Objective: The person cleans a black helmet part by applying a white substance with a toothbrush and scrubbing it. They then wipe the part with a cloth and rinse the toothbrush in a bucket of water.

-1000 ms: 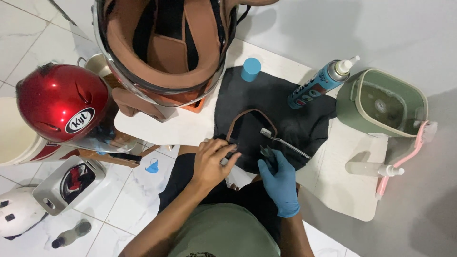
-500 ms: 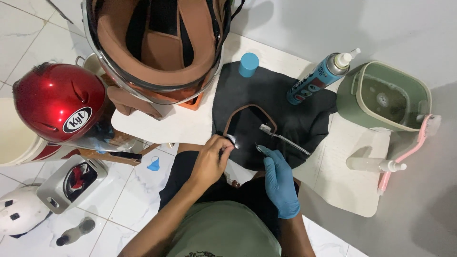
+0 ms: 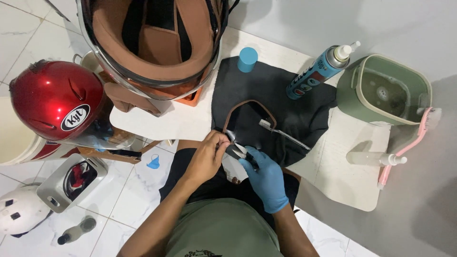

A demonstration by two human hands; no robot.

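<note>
Pinching the near end of a brown-edged helmet strap piece [image 3: 247, 112], the bare left hand [image 3: 207, 159] is keeping its fingers closed together on the trim, right at the near edge of the black cloth [image 3: 285, 90]. The gloved right hand [image 3: 264, 176] is curling around a small dark part just beside it; its grip is looking closed on that part, though what exactly it is cannot be told from this view. The strap piece is lying looped on the cloth, which is spread over the white table [image 3: 352, 162].

Several risks are showing. A toothbrush [image 3: 281, 133] is resting just beside the loop, so a tug on the strap is likely to drag or flick it off the cloth. Both hands are working at the table's near edge, above the lap, so a small part slipping free is likely to be falling to the tiled floor [image 3: 128, 195]. The blue spray can [image 3: 316, 71] is lying on its side on the cloth, free to roll if the cloth is being pulled. The green tub [image 3: 347, 100] is holding liquid near the cloth's far corner; a knock would be wetting it. The large upturned helmet [image 3: 152, 43] is overhanging the table's far-left edge and could tip.
</note>
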